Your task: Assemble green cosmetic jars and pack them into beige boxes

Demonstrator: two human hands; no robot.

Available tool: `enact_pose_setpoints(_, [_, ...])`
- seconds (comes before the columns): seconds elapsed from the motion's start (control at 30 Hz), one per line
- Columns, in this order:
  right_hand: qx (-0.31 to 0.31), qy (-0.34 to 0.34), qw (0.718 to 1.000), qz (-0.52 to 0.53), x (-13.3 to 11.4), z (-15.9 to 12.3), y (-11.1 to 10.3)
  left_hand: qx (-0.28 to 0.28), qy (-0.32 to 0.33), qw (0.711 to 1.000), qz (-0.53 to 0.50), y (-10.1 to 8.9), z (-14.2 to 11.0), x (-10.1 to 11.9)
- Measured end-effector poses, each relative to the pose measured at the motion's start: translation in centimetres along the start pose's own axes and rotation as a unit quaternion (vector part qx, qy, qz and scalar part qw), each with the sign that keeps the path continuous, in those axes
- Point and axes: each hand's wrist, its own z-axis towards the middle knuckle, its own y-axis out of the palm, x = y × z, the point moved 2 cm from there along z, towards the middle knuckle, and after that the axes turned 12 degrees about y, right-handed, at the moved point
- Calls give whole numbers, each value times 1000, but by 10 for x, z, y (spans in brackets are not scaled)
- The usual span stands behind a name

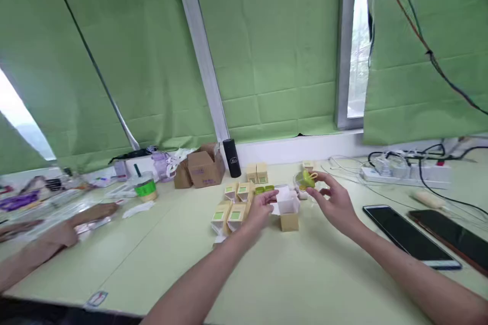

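Note:
My right hand [335, 202] pinches a small yellow-green object with a looped cord [306, 180] between thumb and fingers, above the table; its exact kind is unclear. Just left of it stands a small kraft-coloured box [290, 221], upright, with its white inner flaps raised. My left hand [261, 210] is closed at the left side of this box, its fingertips on a white flap. Behind my left fingers lie green pieces [263, 189], partly hidden. Several similar small boxes with green labels [235, 213] stand left of my left hand, some partly covered by it.
Two phones [407, 233] lie at right, below a white power strip [406, 175] with cables. At the back stand a black cylinder [232, 158] and a brown carton [206, 166]. A drink cup [145, 186] stands left; another person's hands [95, 213] work at far left.

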Motion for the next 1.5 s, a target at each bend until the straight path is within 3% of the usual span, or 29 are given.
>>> enact_pose_setpoints(0.13, [-22,-11,999,23,-1,-8,5,-12,7,1000,-2,2,-3,-6])
enact_pose_setpoints(0.43, [-136,-25,990,-20,4,-20,18,-78,59,995,-10,4,-5,-6])
enact_pose_setpoints(0.7, [-130,-17,987,-93,18,-12,16,-31,35,998,-33,1,0,-16])
enact_pose_setpoints(1.2, [-159,-85,961,-209,8,-20,16,-40,35,998,-37,3,-2,-13])
enact_pose_setpoints(1.5, [-175,-88,953,-230,8,-23,17,-20,29,999,-19,4,-5,-4])
